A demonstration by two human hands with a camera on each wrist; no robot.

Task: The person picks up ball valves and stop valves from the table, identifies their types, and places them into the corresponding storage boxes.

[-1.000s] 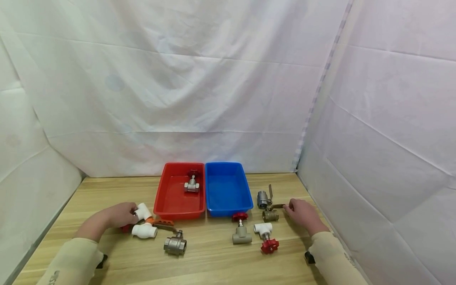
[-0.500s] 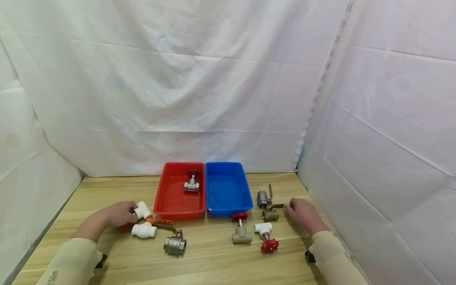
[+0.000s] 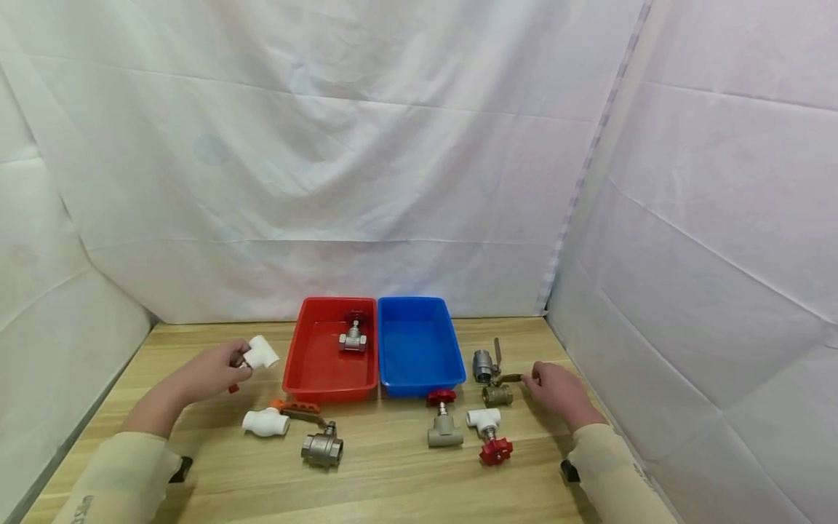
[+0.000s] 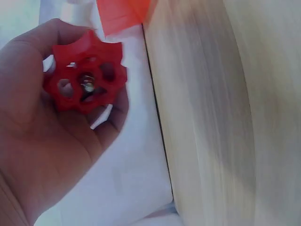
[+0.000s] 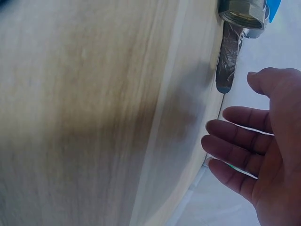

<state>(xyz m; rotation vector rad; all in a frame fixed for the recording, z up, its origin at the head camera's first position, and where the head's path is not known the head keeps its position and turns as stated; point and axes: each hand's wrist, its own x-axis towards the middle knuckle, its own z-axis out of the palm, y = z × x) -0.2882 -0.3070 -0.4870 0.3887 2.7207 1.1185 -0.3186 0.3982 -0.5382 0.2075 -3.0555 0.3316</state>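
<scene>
Lifted off the table at the left, a white plastic gate valve (image 3: 263, 353) is in my left hand (image 3: 212, 372). The fingers and thumb grip it just behind its red handwheel (image 4: 87, 73), which faces the left wrist camera. My right hand (image 3: 558, 391) stays low over the table, fingers relaxed and apart in the right wrist view. Its fingertips are nearest the lever of a brass ball valve (image 3: 497, 396), with a gap between them in the right wrist view. Behind that lies a steel ball valve (image 3: 483, 366).
The red bin (image 3: 321, 389) contains a steel gate valve (image 3: 353, 339); the blue bin (image 3: 420, 386) adjoins it. In front lie a white ball valve (image 3: 265, 422), a large metal ball valve (image 3: 322, 448), a grey handwheel valve (image 3: 444, 432) and another white handwheel valve (image 3: 486, 421).
My left hand has raised the white gate valve from beside the white ball valve and moved it slightly back. My right hand has barely moved.
</scene>
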